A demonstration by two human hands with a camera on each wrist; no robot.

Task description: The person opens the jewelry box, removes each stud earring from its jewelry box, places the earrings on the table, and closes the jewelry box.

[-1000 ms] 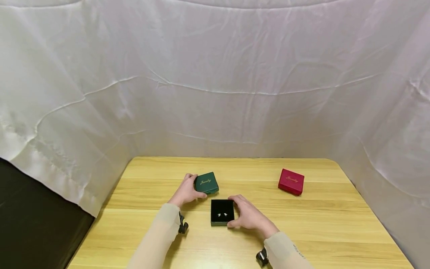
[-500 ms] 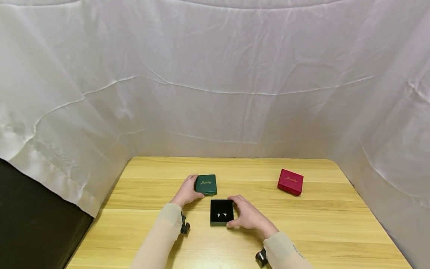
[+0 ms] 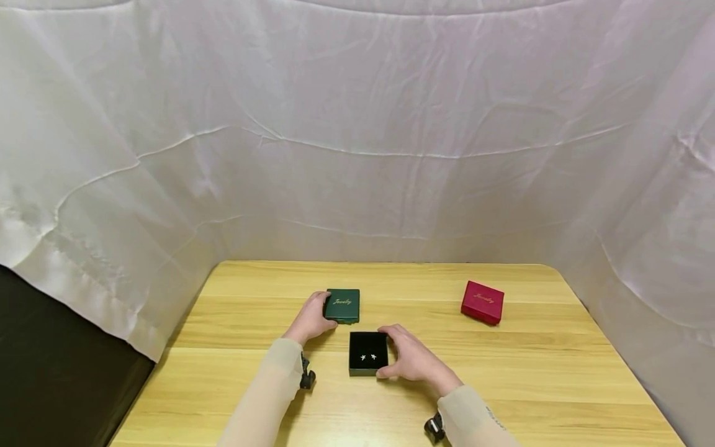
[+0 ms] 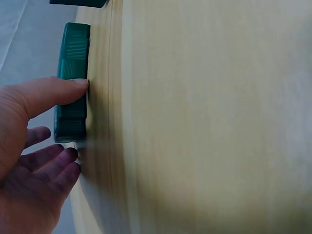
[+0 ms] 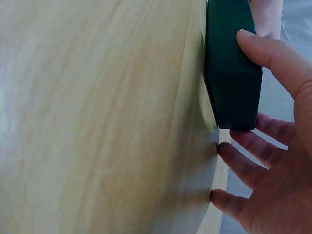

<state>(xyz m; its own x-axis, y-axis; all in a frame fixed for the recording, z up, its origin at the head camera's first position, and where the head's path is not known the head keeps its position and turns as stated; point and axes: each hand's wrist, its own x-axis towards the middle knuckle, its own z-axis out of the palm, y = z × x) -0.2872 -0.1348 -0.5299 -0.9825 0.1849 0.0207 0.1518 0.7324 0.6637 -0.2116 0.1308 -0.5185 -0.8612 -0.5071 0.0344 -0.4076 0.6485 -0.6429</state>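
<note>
My left hand [image 3: 311,319] holds the left side of a green jewelry box lid [image 3: 342,305] with gold script on top. In the left wrist view the thumb [image 4: 63,91] presses the ribbed near side of the lid [image 4: 73,44], which lies on the table. Closer to me, an uncovered dark green jewelry box [image 3: 364,372] has a black lining with two star-shaped earrings [image 3: 368,357]. My right hand [image 3: 412,356] grips its right side, thumb at the near corner, fingers at the far one. The right wrist view shows that thumb [image 5: 253,44] on the smooth wall.
A red jewelry box [image 3: 483,302] with gold script sits turned at the back right of the wooden table [image 3: 547,372]. Pale cloth [image 3: 391,186] hangs behind and on both sides. Black cloth [image 3: 67,360] shows at the lower left.
The green lid has turned from a slant to square with the table and moved slightly left, my left hand moving with it. My right hand and the uncovered box have hardly moved.
</note>
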